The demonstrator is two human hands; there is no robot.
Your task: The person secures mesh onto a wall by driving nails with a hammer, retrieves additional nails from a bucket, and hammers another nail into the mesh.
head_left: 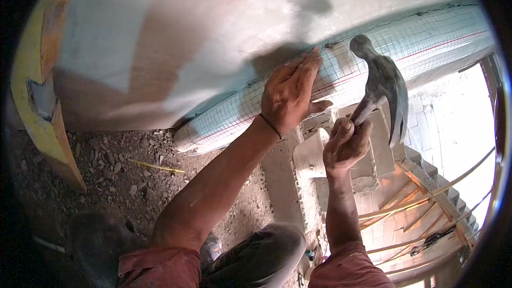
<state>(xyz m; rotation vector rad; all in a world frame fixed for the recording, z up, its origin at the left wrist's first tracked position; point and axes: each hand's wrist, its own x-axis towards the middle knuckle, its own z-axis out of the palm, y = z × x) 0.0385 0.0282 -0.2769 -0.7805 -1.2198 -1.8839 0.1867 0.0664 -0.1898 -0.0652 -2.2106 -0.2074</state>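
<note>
A claw hammer (381, 74) is held up in my right hand (346, 146), whose fingers wrap round the handle close below the head. My left hand (290, 93) lies flat on the white mesh (341, 69) along the wall's edge, fingers together and thumb spread out. Whether anything is under its fingertips cannot be made out. The hammer head is to the right of my left hand, in front of the mesh strip. Behind both is the pale wall (213, 16), with shadows of the hand and hammer on it.
Rubble (117, 165) covers the ground at the lower left, with a thin yellow strip (156, 166) on it. A yellow-edged board (32, 101) stands at the far left. Wooden poles (416, 213) and steps (453, 197) lie below at the right.
</note>
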